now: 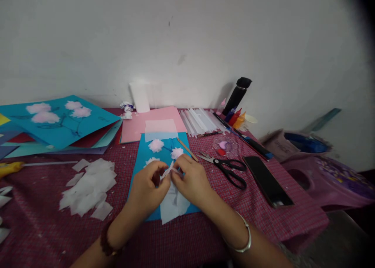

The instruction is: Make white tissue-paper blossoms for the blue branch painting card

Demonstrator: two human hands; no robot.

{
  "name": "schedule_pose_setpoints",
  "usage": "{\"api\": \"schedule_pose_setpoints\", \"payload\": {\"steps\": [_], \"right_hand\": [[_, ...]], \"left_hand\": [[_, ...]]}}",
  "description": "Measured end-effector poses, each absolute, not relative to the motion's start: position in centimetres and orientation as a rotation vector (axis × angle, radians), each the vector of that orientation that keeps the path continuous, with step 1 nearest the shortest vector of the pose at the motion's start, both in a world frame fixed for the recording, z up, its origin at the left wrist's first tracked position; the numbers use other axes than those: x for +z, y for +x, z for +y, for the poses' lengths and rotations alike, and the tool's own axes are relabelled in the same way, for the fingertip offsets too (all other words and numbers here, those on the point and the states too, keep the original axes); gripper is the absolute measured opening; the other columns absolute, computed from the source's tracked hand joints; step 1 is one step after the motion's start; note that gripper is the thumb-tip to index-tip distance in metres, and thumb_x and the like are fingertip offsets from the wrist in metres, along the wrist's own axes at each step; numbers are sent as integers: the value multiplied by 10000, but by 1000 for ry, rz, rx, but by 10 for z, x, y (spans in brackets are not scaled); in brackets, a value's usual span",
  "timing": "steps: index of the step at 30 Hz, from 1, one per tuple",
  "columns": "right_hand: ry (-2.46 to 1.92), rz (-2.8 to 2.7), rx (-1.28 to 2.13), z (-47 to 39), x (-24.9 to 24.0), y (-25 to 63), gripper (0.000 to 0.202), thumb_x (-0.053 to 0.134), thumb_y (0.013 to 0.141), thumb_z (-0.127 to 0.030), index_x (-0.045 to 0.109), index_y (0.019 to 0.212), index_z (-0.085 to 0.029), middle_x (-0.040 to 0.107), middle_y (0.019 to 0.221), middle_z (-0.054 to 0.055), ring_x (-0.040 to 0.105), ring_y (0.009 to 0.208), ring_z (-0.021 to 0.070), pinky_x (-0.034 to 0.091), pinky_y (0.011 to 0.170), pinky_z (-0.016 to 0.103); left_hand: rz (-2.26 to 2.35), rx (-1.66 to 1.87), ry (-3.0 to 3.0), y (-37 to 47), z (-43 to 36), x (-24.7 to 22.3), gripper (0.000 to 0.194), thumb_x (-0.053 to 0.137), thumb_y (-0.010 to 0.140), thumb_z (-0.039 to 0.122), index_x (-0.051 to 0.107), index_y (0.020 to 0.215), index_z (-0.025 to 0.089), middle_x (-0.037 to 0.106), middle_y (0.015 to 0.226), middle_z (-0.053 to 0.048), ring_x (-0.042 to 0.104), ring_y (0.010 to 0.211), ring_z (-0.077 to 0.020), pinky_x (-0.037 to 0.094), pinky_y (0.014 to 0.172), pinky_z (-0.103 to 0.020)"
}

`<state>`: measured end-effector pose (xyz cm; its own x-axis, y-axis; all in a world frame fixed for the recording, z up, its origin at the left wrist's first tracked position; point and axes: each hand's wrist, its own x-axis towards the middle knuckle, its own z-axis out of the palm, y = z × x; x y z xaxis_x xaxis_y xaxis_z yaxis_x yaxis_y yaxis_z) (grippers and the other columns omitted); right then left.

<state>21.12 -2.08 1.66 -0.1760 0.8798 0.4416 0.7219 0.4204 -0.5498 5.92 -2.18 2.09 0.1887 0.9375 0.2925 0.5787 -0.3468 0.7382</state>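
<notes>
Both hands meet over a blue sheet of paper (136, 174) in front of me. My left hand (150, 184) pinches a small piece of white tissue paper (169, 169) between thumb and fingers. From the other side my right hand (190, 178) pinches the same tissue. Pale tissue flowers (156, 145) sit on the sheet, partly hidden by my hands. Beneath my wrists a larger white tissue piece (174, 205) lies on the blue sheet. A pile of cut tissue squares (90, 186) is to the left of my left hand.
Black-handled scissors (225, 166) and a phone (266, 180) lie to the right. Behind are glue sticks (199, 121), paint bottles (236, 118) and a black bottle (236, 96). Stacked coloured sheets with a flower picture (63, 121) are at left, near a yellow glue gun (11, 168). A pink stool (319, 182) stands right.
</notes>
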Motion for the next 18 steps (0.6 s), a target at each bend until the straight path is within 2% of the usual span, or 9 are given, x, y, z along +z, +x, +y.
{"api": "schedule_pose_setpoints", "payload": {"steps": [3,5,9,12,18], "right_hand": [[-1362,-1962,255,-21,17,212,82,514,755,-129,515,722,-204,563,757,17,528,694,150,375,617,266],[-1381,-1959,244,-21,17,212,73,520,744,-135,519,720,-204,564,756,19,524,685,151,373,608,266],[-1386,-1946,270,-22,18,211,56,534,758,-157,557,784,-201,598,796,25,546,710,153,396,642,266],[-1339,-1945,332,-23,18,211,142,544,773,-149,591,899,-194,633,844,31,580,764,159,418,691,269],[-1331,-1925,394,-21,14,212,109,518,858,-181,622,828,-199,650,768,13,581,706,142,405,654,258]], "left_hand": [[1393,1014,2033,59,-21,22,193,480,737,238,441,556,183,411,527,47,390,502,-96,296,498,-226],[1375,984,1928,60,-20,23,222,479,709,254,394,515,187,351,494,55,348,483,-92,261,474,-222],[1265,896,1514,61,-17,21,234,507,690,325,410,528,186,345,499,58,328,470,-82,254,441,-208],[1176,885,1315,60,-15,15,229,546,683,329,428,551,183,355,489,67,328,445,-72,261,427,-203],[1223,949,1297,54,-14,10,279,527,793,404,464,636,182,399,516,57,358,450,-79,272,412,-202]]}}
